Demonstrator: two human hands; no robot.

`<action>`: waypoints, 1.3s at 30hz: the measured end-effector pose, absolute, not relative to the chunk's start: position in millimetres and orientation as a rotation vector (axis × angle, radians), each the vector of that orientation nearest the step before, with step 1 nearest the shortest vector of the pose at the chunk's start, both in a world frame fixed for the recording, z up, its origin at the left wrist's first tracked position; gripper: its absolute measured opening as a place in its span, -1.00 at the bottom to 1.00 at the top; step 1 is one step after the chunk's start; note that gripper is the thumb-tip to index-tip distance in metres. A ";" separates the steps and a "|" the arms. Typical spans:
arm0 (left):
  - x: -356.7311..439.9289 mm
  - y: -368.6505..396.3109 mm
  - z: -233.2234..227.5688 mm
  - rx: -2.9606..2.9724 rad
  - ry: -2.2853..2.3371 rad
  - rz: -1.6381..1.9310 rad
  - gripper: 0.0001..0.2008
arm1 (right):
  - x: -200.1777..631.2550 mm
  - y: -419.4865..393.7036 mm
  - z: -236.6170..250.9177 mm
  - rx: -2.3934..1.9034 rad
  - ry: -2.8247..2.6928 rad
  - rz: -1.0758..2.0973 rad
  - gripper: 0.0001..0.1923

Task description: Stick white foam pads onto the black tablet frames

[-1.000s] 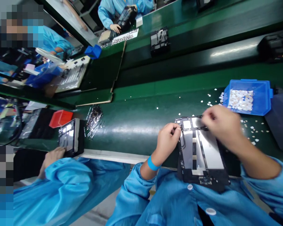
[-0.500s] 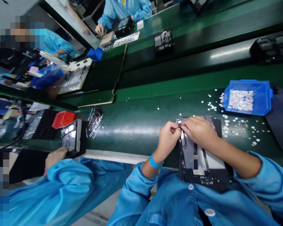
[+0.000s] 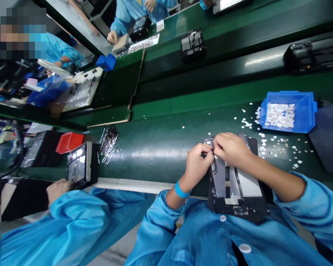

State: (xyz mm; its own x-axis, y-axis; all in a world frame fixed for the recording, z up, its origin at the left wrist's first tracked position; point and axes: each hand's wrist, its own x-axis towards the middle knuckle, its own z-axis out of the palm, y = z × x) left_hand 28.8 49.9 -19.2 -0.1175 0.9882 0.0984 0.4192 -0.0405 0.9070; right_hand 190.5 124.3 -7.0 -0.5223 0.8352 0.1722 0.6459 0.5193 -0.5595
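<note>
Fingertip work is in hand at the far left corner of the device frame [image 3: 234, 184], a black chassis with bare metal panels that lies on the near edge of the green bench [image 3: 155, 147], its near end against the person's blue coat. The left hand [image 3: 197, 162] is curled, thumb and forefinger pinched at the frame's corner; the right hand [image 3: 229, 147] is bent over the same corner, fingertips meeting the left. Whatever is pinched between them is too small to make out. For a clean result, the frame should lie flat and steady, and pressure should come from the fingertips alone, set square to the corner.

Small white pieces [image 3: 274, 146] lie scattered on the bench just right of the frame; a blue tray [image 3: 308, 111] holding more stands beyond them. These loose pieces could slip under the frame's edge. A heap of thin metal parts [image 3: 108, 142] lies well to the left, beside a second device [image 3: 79, 166] at which a neighbouring person's hand [image 3: 57, 190] rests.
</note>
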 end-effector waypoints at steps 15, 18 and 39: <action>-1.2 42.8 -4.8 1.480 1.693 1.014 -0.90 | 230.9 114.3 11.5 -1.449 -2.281 0.805 -0.75; -12.0 43.4 -9.5 1.721 1.779 0.986 -0.87 | 194.8 128.0 7.1 -1.547 -2.295 0.904 -0.75; -17.9 62.7 -20.9 2.487 1.600 0.445 -0.68 | 176.0 152.4 11.2 -1.642 -2.495 0.871 -0.76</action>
